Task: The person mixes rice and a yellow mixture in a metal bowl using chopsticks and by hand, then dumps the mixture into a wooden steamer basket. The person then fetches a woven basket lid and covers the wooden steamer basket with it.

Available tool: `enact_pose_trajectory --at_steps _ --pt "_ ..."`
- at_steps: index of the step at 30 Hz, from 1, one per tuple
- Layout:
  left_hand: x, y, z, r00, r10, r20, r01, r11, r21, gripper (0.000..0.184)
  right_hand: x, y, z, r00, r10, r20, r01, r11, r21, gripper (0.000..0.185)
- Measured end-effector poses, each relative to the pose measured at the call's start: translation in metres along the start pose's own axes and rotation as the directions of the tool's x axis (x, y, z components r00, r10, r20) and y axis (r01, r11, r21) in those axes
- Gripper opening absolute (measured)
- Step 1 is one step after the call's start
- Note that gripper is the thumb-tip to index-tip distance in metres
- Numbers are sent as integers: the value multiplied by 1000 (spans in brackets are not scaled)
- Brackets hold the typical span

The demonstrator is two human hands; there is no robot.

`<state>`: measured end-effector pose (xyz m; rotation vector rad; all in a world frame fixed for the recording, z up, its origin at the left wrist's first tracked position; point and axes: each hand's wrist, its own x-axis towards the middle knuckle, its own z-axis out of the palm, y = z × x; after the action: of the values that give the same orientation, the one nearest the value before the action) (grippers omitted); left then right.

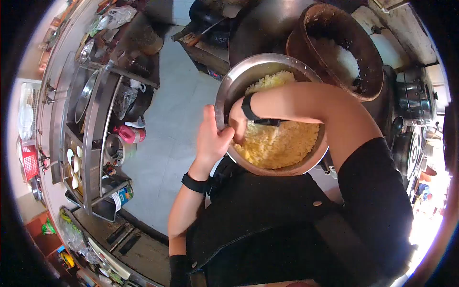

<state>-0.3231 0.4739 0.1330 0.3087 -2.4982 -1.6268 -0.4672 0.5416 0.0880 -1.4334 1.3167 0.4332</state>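
We grip the metal bowl point(233, 88) at its rim with the left hand point(212, 138), likely to steady it; our right hand point(237, 119) is inside at the yellow grains point(284, 146), its grip too hidden to tell.

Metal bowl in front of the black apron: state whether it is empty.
Not empty: yellow, crumbly food covers much of the bowl, with the right hand inside; its depth is hidden.
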Motion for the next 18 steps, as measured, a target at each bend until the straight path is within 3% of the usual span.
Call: enact_pose_trajectory --at_steps 3,5,6,7,9,11,12,13,15,16,17,18 --pt "-2 6 4 994 100 -42 -97 993 70 44 -33 -40 10 992 128 18 -122 973 -195 55" --pt "-2 5 7 997 65 -41 -65 998 -10 44 -51 -41 16 991 -8 132 49 950 -309 50" --pt "-2 5 7 1000 12 -19 -13 998 -58 43 -70 -36 24 997 -28 73 48 959 -278 43" --pt "-3 5 6 999 -36 8 37 994 -103 43 -66 -28 34 991 65 120 1 875 -484 42" --pt "-5 -3 9 1000 -18 2 18 991 -132 43 -112 -15 45 990 -24 -138 -41 892 -450 38" --pt "-7 -9 13 998 44 -38 -52 974 -219 43 -139 27 66 926 -168 -337 107 975 -194 39" --pt "-9 7 9 999 28 -26 -32 986 -164 41 -155 29 68 888 -192 -418 155 980 -121 44" --pt "-10 5 11 999 28 -20 -31 984 -178 41 -164 35 78 812 -138 -567 113 990 -79 40" --pt "-11 2 11 999 -43 4 43 984 -176 40 -186 40 89 783 111 -613 15 980 197 45" --pt "-10 3 11 999 39 -33 -42 991 -123 39 -196 37 96 783 120 -610 6 979 202 45" --pt "-10 6 9 999 42 -29 -45 991 -128 39 -205 23 102 728 330 -600 72 835 546 44" --pt "-11 11 7 999 39 -30 -42 993 -114 39 -211 14 106 683 520 -513 163 576 801 45"
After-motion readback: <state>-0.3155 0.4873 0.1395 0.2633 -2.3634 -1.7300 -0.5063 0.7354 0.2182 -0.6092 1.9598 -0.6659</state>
